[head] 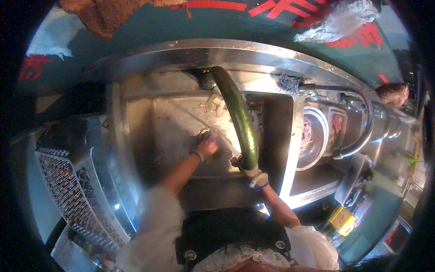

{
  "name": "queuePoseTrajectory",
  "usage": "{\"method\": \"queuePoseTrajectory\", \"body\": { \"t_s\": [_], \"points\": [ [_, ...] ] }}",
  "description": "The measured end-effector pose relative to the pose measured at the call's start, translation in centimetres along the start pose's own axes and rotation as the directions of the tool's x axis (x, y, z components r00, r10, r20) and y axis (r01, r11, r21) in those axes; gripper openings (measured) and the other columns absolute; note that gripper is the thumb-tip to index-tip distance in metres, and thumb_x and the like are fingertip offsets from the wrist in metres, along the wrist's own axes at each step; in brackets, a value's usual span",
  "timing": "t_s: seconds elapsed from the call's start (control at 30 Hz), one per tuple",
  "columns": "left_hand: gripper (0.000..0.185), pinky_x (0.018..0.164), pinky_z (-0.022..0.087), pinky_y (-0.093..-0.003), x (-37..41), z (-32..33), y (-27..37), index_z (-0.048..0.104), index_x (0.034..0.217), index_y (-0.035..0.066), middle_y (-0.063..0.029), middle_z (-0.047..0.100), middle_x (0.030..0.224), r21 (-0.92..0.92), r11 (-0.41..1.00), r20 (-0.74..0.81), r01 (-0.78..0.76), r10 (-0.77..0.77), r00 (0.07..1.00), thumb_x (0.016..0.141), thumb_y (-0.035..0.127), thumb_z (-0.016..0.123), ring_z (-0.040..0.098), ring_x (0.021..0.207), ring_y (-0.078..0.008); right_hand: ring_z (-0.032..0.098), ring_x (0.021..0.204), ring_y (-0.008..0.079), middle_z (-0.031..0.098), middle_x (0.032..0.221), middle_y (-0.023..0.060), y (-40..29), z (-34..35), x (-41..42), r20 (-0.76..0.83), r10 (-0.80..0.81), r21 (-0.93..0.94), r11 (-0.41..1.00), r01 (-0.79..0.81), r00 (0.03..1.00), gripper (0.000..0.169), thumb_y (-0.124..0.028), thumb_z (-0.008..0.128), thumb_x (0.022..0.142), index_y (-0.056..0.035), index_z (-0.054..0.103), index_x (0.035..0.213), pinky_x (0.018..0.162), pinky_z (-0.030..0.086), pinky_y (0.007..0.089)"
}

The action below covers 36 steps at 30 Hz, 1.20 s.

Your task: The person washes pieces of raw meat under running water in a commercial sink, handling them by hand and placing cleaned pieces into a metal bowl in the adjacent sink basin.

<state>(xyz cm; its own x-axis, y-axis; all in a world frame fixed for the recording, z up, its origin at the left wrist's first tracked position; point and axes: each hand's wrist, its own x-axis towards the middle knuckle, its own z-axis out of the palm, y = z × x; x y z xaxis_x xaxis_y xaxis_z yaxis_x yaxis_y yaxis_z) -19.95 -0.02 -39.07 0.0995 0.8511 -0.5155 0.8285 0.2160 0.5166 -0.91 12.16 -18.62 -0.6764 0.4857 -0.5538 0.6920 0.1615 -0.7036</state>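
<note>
My left hand (207,147) is in the metal sink basin (170,136), its fingers curled near a small dark round thing (204,134); whether it holds anything is unclear. My right hand (255,172), in a light covering, reaches in from the lower right. A thick, glossy, curved green tube (240,115), seemingly a spout, hides most of its fingers. Beside them show a dark lump (235,161) and a long pale streak (231,144), a blade or water; I cannot tell which. Pale food scraps (220,105) lie at the basin's far side.
In the right basin sit a round metal bowl (324,136) and a clear tub (343,119), both with reddish contents. A silver faucet (370,112) arches over that side. A yellow box (342,220) stands lower right, a metal rack (68,187) at left. Cloths hang on the far wall.
</note>
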Motion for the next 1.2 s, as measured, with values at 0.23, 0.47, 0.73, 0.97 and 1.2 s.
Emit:
{"method": "queuePoseTrajectory", "body": {
  "t_s": [0.23,0.47,0.73,0.97,1.2],
  "points": [
    [0.016,0.075,0.052,-0.0489,-12.1,1.9,-0.1,0.067,0.088,0.009,-0.0152,0.064,0.098,-0.138,0.982,0.331,-0.126,0.166,0.929,0.083,0.015,0.053,0.063,0.091,-0.0332,0.065,0.096,0.0242,0.067,0.105,0.0110,1.3,2.9,0.9,-0.016,0.105,0.435,0.896,-0.088,0.994,0.024,-0.009,0.060,0.082,-0.0044,0.067,0.104,0.082,0.052,0.0337],
    [0.013,0.071,0.053,-0.0470,-9.9,-6.8,-3.4,0.067,0.084,0.009,-0.0157,0.064,0.092,0.205,0.976,0.092,-0.066,0.048,0.995,0.081,0.014,0.055,0.064,0.086,-0.0329,0.063,0.099,0.0246,0.067,0.104,0.0098,2.3,2.2,-0.4,0.007,-0.006,0.108,0.994,0.005,1.000,0.027,-0.011,0.061,0.082,-0.0040,0.065,0.108,0.085,0.050,0.0339],
    [0.065,0.098,0.041,-0.0438,7.0,-16.9,4.1,0.040,0.138,0.010,-0.0132,0.045,0.135,0.093,0.995,-0.689,0.035,0.039,0.724,0.078,0.018,0.065,0.046,0.117,-0.0323,0.065,0.084,0.0142,0.067,0.097,0.0050,3.0,1.7,0.1,-0.070,-0.317,0.240,0.915,0.325,0.946,0.032,-0.017,0.065,0.088,-0.0029,0.060,0.116,0.069,0.053,0.0284],
    [0.031,0.090,0.042,-0.0450,5.7,-13.6,5.6,0.055,0.110,0.005,-0.0111,0.065,0.108,-0.313,0.908,-0.141,0.279,-0.335,0.932,0.081,0.014,0.060,0.059,0.103,-0.0265,0.065,0.092,0.0216,0.064,0.105,0.0087,2.4,0.8,0.3,-0.013,0.086,0.475,0.877,-0.070,0.996,0.026,-0.013,0.069,0.080,-0.0048,0.065,0.105,0.074,0.054,0.0323],
    [0.017,0.082,0.045,-0.0352,0.1,-11.5,2.4,0.061,0.099,0.004,-0.0072,0.064,0.108,-0.989,-0.070,-0.133,-0.134,-0.010,0.991,0.084,0.012,0.059,0.061,0.093,-0.0186,0.062,0.077,0.0149,0.066,0.104,0.0148,0.3,2.0,4.0,-0.107,-0.056,0.282,0.956,0.084,0.993,0.043,-0.014,0.064,0.084,0.0039,0.052,0.121,0.064,0.050,0.0271]
  ]
}}
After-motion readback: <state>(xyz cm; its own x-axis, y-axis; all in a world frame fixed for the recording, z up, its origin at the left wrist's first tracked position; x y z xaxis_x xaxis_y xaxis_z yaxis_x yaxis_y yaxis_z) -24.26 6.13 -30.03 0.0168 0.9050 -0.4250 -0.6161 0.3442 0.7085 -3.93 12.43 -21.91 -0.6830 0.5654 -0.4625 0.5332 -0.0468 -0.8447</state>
